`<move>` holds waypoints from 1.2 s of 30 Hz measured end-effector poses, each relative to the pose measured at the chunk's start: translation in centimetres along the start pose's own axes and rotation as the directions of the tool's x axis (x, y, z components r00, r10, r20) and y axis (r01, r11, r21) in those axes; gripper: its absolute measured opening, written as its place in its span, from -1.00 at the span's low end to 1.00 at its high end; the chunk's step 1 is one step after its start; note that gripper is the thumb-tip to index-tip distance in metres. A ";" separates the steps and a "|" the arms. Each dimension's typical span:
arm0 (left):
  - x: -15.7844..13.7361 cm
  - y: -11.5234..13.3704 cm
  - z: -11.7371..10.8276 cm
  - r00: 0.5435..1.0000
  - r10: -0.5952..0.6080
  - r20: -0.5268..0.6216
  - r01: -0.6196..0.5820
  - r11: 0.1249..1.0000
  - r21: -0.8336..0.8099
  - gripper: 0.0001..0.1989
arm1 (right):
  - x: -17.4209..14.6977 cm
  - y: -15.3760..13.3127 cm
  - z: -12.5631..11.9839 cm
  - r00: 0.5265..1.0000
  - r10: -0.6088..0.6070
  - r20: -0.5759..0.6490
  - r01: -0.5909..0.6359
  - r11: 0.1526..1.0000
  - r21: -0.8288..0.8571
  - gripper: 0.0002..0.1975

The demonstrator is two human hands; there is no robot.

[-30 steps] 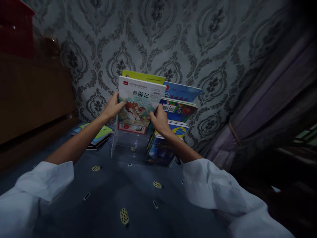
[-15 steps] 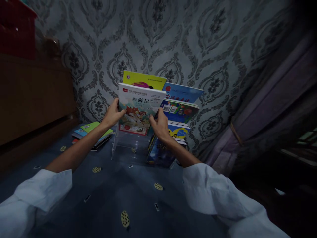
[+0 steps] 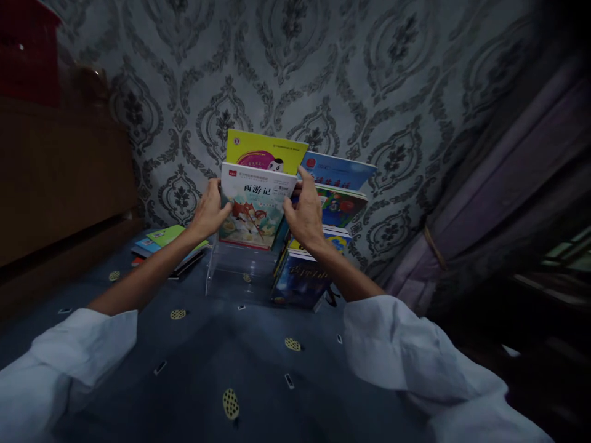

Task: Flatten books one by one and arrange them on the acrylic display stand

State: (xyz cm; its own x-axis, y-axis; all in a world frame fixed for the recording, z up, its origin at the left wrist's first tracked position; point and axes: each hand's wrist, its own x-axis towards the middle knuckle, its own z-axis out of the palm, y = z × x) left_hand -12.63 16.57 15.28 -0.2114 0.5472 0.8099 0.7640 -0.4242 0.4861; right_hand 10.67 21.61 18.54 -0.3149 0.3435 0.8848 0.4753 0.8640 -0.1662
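Note:
A white-topped picture book (image 3: 252, 212) with Chinese characters stands in a clear stepped book rack (image 3: 240, 264), in front of a yellow book (image 3: 263, 147). My left hand (image 3: 210, 212) is closed on the book's left edge, thumb on the cover. At the right edge my right hand (image 3: 305, 209) grips it, thumb in front and fingers up by its top corner. Right of it on the rack, a blue book (image 3: 339, 172), a dark green book (image 3: 344, 209) and a dark blue book (image 3: 300, 280) stand in tiers, partly hidden by my right hand and forearm.
Several books (image 3: 170, 237) lie stacked flat left of the rack. The blue patterned cloth (image 3: 198, 363) spreads beneath everything. A wooden cabinet (image 3: 64, 184) bounds the left, a patterned wall (image 3: 277, 74) the back, and a tied purple curtain (image 3: 429, 258) hangs at right.
The white-topped book has gone slightly down and back, showing more of the yellow book behind. My right hand has slid up its right edge; my left hand stays on the left edge.

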 end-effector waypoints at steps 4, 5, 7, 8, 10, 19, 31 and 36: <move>-0.2 0.0 0.1 0.998 0.064 -0.025 -0.062 0.996 0.062 -0.45 | 0.2 -0.5 -0.4 0.999 0.029 -0.038 -0.033 0.995 -0.094 -0.42; -0.2 -0.1 0.1 0.997 0.071 -0.029 -0.069 0.995 0.079 -0.45 | 0.1 -0.7 -0.5 0.999 0.026 -0.032 -0.029 0.994 -0.108 -0.46; -0.1 -0.4 0.0 0.997 0.071 -0.030 -0.068 0.993 0.100 -0.43 | -0.1 -1.0 -0.6 1.000 0.015 -0.018 -0.017 0.992 -0.128 -0.53; -0.1 -0.5 0.0 0.998 0.066 -0.022 -0.064 0.993 0.102 -0.43 | -0.4 -1.2 -0.6 1.000 0.011 -0.013 -0.012 0.991 -0.133 -0.56; -0.2 -0.8 0.0 0.998 0.057 0.008 -0.057 0.993 0.100 -0.46 | -1.0 -1.7 -0.6 1.000 0.012 -0.015 -0.014 0.992 -0.126 -0.55; -0.5 -1.9 0.5 0.997 -0.027 0.065 0.025 0.999 0.032 -0.60 | -4.9 -2.4 1.4 0.965 0.262 0.029 -0.263 0.950 0.168 -0.43; 0.6 -4.7 1.3 0.992 -0.037 0.119 0.067 0.962 -0.266 -0.58 | -6.2 -0.2 6.1 0.753 0.606 0.256 -0.626 0.541 0.561 -0.25; 1.1 -4.9 1.2 0.984 -0.035 0.176 0.096 0.930 -0.355 -0.57 | -7.0 0.1 6.8 0.755 0.604 0.254 -0.628 0.555 0.546 -0.22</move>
State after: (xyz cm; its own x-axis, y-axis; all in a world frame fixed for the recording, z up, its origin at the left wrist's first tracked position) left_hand -15.86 20.09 13.36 -0.1268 0.6802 0.7220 0.4734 -0.5981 0.6467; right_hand 7.34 21.84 9.33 -0.1592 0.8749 0.4573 0.0134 0.4651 -0.8851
